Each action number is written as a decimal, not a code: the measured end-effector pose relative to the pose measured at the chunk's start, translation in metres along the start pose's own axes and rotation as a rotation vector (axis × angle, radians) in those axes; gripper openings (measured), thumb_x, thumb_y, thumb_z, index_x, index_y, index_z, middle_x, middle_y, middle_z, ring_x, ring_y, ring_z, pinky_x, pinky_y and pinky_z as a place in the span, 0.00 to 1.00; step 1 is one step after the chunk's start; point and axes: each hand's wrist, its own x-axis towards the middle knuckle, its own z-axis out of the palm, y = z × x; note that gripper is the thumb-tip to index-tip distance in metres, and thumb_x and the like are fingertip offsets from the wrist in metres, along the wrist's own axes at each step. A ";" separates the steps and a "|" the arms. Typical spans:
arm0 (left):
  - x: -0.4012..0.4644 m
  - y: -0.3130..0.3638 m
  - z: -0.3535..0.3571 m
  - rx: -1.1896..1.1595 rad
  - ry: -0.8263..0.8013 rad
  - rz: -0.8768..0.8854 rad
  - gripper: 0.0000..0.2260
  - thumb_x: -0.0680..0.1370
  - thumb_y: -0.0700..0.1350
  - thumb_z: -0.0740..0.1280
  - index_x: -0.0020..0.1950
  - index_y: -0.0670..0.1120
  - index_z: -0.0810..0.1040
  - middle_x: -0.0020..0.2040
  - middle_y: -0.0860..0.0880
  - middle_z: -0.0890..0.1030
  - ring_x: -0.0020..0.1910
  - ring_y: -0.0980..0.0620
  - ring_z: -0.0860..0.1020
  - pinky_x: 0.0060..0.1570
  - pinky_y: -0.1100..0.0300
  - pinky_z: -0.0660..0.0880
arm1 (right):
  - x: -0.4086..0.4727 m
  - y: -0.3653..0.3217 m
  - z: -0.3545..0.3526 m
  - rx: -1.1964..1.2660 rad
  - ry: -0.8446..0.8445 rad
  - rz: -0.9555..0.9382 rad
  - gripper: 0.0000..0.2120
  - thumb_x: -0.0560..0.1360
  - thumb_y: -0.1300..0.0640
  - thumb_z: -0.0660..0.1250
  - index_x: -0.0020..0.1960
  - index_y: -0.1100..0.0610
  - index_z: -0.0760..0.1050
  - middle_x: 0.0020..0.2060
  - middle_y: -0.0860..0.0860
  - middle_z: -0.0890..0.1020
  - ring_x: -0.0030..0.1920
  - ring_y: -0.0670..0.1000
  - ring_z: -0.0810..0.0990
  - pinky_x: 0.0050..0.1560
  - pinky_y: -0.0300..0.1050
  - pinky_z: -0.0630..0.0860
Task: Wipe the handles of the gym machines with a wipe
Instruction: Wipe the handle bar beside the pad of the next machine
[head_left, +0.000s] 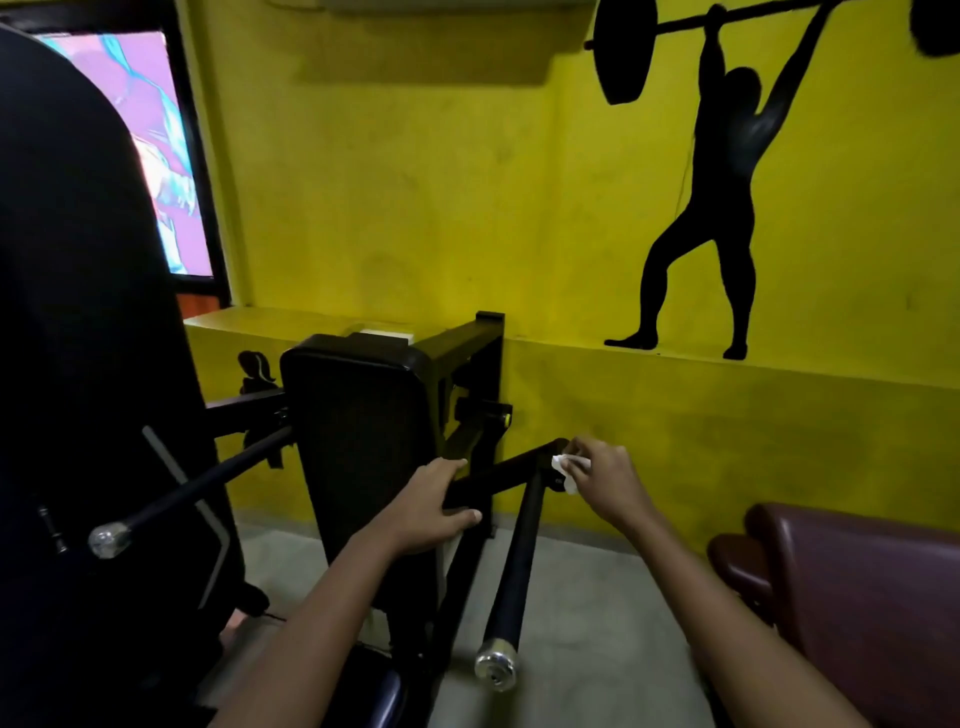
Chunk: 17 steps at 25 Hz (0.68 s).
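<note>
A black gym machine stands before me with a padded back rest (358, 426). Its black crossbar (506, 473) runs up to the right, and a long black handle (511, 577) with a chrome end cap (496, 670) points back at me. My left hand (434, 506) grips the crossbar's lower left part, fingers over the top and thumb beneath. My right hand (605, 480) pinches a crumpled white wipe (566, 470) against the crossbar's far right end, where the long handle joins it.
A second black handle (202, 488) with a chrome cap (109, 540) sticks out on the left. A large black pad (78, 312) fills the left edge. A maroon padded bench (852, 582) sits at the right. The yellow wall (727, 426) is close behind the machine.
</note>
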 end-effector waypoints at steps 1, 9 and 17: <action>0.004 -0.001 0.003 -0.003 -0.002 0.013 0.32 0.76 0.53 0.69 0.75 0.45 0.60 0.72 0.48 0.66 0.71 0.52 0.63 0.67 0.60 0.62 | -0.002 0.002 0.001 -0.002 0.006 0.005 0.07 0.76 0.56 0.66 0.43 0.60 0.76 0.36 0.56 0.81 0.36 0.53 0.78 0.31 0.47 0.69; 0.028 -0.037 0.026 -0.042 -0.084 0.055 0.32 0.76 0.53 0.68 0.76 0.46 0.59 0.73 0.49 0.64 0.73 0.52 0.61 0.69 0.59 0.60 | -0.012 0.011 0.028 -0.063 0.003 0.138 0.07 0.76 0.56 0.67 0.46 0.59 0.79 0.41 0.57 0.83 0.41 0.53 0.79 0.33 0.43 0.68; 0.050 -0.087 -0.005 -0.062 -0.147 0.266 0.37 0.71 0.63 0.62 0.76 0.47 0.59 0.72 0.49 0.64 0.71 0.54 0.60 0.72 0.56 0.61 | -0.004 -0.008 0.077 -0.077 0.051 0.323 0.08 0.77 0.57 0.67 0.53 0.59 0.79 0.47 0.56 0.84 0.49 0.53 0.81 0.37 0.37 0.66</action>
